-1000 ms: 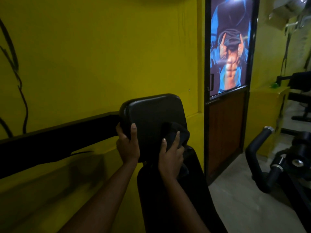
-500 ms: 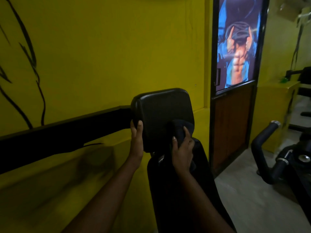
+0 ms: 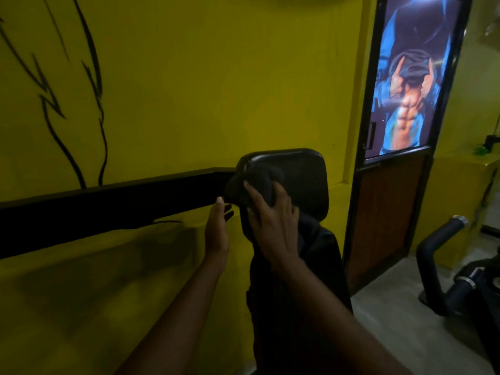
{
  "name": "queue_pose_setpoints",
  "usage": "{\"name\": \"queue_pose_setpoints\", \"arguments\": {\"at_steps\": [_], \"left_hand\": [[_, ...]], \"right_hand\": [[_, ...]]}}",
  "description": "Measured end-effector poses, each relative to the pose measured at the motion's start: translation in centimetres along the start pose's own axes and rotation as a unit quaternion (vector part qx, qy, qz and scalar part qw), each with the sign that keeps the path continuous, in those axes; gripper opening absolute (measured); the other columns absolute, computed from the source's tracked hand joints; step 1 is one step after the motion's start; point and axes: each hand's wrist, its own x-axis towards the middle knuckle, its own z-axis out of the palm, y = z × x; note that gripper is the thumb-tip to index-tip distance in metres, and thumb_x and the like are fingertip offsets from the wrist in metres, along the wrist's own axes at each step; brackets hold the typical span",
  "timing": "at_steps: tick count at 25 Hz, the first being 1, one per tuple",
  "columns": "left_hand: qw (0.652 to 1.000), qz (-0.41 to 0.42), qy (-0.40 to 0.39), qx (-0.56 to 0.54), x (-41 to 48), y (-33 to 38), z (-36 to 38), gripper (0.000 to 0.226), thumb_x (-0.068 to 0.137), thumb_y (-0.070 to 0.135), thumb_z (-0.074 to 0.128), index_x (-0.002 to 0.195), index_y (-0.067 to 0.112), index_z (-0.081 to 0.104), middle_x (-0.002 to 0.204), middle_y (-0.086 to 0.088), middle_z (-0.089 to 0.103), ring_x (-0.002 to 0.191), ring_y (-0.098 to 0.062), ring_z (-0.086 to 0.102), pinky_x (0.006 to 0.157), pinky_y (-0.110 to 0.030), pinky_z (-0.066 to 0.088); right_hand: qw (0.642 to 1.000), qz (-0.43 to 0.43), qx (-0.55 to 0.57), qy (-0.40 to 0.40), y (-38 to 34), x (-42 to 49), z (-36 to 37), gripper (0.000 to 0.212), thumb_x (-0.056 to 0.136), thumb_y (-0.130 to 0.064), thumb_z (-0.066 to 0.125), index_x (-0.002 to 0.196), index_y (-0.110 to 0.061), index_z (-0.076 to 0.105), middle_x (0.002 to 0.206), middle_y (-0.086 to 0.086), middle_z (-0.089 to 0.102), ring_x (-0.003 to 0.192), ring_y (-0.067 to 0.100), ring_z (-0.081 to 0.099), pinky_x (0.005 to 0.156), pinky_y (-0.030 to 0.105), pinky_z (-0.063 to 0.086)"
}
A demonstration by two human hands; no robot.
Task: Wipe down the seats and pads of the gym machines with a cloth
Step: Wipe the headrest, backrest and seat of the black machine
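Now right hand [image 3: 273, 228] grips cloth [image 3: 257, 182] against the black pad [image 3: 303, 180]

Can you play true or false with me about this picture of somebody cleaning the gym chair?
1. The right hand holds a dark cloth against the black pad. True.
2. The left hand grips the pad's edge. False: its fingers are straight and it grips nothing.
3. The wall is painted blue. False: it is yellow, with black lines drawn on it.
4. A door stands to the right of the pad. True.
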Motion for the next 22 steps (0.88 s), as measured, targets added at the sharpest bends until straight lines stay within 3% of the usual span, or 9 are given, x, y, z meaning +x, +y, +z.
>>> {"name": "queue_pose_setpoints", "arguments": {"at_steps": [4,8,10,13,15,18,20,22], "left_hand": [[0.998,0.012,0.055,-0.016,1.0,0.4,-0.1,0.055,0.097,0.049,0.031,0.142,0.019,0.039,0.143,-0.005,0.045,0.13,-0.024,0.043,0.109,-0.046,0.035],[0.997,-0.02,0.069,-0.028,1.0,-0.8,-0.2,0.065,0.089,0.059,0.034,0.139,0.019,0.041,0.137,-0.01,0.051,0.124,-0.027,0.049,0.105,-0.048,0.038],[0.997,-0.037,0.07,-0.011,0.1,-1.8,-0.1,0.059,0.093,0.053,0.035,0.139,0.016,0.042,0.136,-0.013,0.051,0.123,-0.03,0.049,0.104,-0.05,0.039],[0.996,-0.049,0.072,0.023,-1.8,-2.8,-0.2,0.048,0.098,0.038,0.037,0.137,0.009,0.044,0.137,-0.015,0.049,0.125,-0.031,0.048,0.104,-0.045,0.039],[0.996,-0.049,0.058,0.041,-4.2,-3.1,-0.2,0.045,0.098,0.031,0.042,0.137,0.007,0.043,0.139,-0.013,0.047,0.127,-0.028,0.045,0.099,-0.031,0.038],[0.995,-0.062,0.05,0.051,-8.9,-3.1,0.1,0.043,0.097,0.025,0.045,0.136,0.007,0.043,0.142,-0.012,0.045,0.129,-0.025,0.044,0.092,-0.023,0.034],[0.995,-0.075,0.038,0.058,-12.0,-2.9,0.9,0.043,0.098,0.027,0.042,0.137,0.009,0.042,0.143,-0.01,0.044,0.13,-0.024,0.043,0.092,-0.023,0.033],[0.994,-0.087,0.027,0.056,-15.0,-3.1,1.9,0.044,0.099,0.03,0.039,0.138,0.011,0.041,0.142,-0.01,0.044,0.131,-0.025,0.042,0.095,-0.025,0.035]], "right_hand": [[0.987,-0.108,-0.105,-0.052,0.6,5.0,1.0,0.052,0.084,-0.047,0.038,0.134,-0.033,0.044,0.143,0.008,0.021,0.111,0.03,0.033,0.075,0.043,0.046],[0.969,-0.197,-0.142,-0.038,2.4,0.7,1.8,0.05,0.081,-0.047,0.038,0.126,-0.033,0.055,0.143,0.007,0.026,0.11,0.03,0.036,0.074,0.038,0.049],[0.969,-0.203,-0.133,-0.046,3.3,-2.3,2.4,0.048,0.079,-0.044,0.042,0.125,-0.035,0.052,0.141,0.005,0.028,0.11,0.031,0.037,0.073,0.038,0.051],[0.973,-0.186,-0.087,-0.109,4.4,-5.8,2.7,0.052,0.076,-0.034,0.051,0.127,-0.035,0.041,0.142,0.005,0.027,0.108,0.032,0.037,0.072,0.04,0.053],[0.967,-0.169,-0.059,-0.182,5.2,-6.9,1.7,0.048,0.082,-0.032,0.046,0.13,-0.033,0.042,0.145,0.006,0.023,0.109,0.034,0.039,0.077,0.046,0.052],[0.955,-0.04,0.008,-0.295,6.9,-9.2,-1.8,0.046,0.094,-0.03,0.046,0.139,-0.034,0.038,0.153,0.01,0.014,0.129,0.038,0.03,0.103,0.047,0.034],[0.95,0.038,0.052,-0.305,8.0,-11.4,-4.6,0.047,0.095,-0.027,0.048,0.14,-0.033,0.035,0.153,0.011,0.014,0.134,0.036,0.026,0.108,0.042,0.026],[0.946,0.087,0.104,-0.294,9.1,-13.4,-7.4,0.045,0.095,-0.028,0.048,0.139,-0.03,0.039,0.152,0.011,0.018,0.134,0.034,0.027,0.109,0.041,0.028]]}}
